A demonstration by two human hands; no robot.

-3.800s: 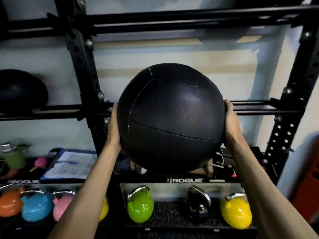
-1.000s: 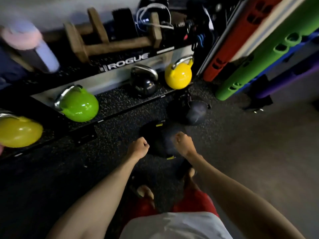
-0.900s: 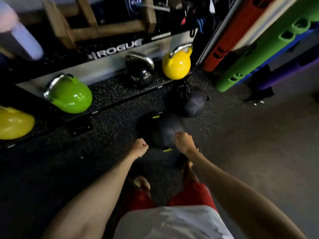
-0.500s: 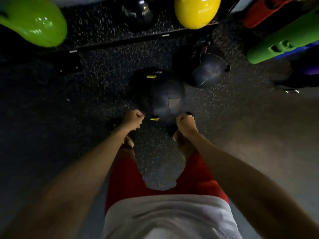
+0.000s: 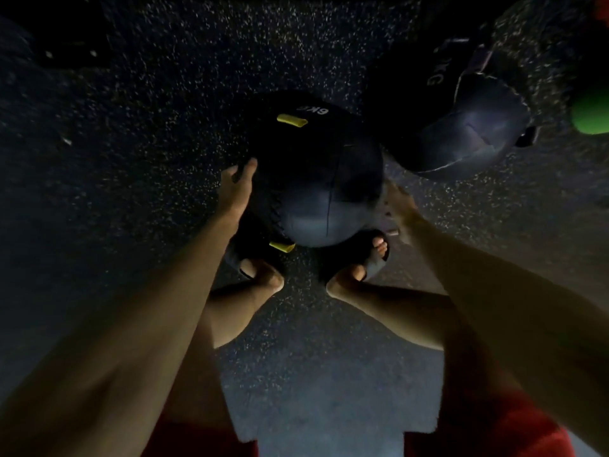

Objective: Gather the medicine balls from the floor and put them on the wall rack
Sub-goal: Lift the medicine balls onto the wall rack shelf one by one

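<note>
Ball between left hand, right hand | right fingers blurred

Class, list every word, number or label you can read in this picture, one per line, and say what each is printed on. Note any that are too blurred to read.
"6KG", printed upside down to the camera, on the near medicine ball between the two hands.
"KG", on the second dark ball to the right; the number before it is too dark and blurred to read.
The yellow tags on the near ball show no readable text.
</note>
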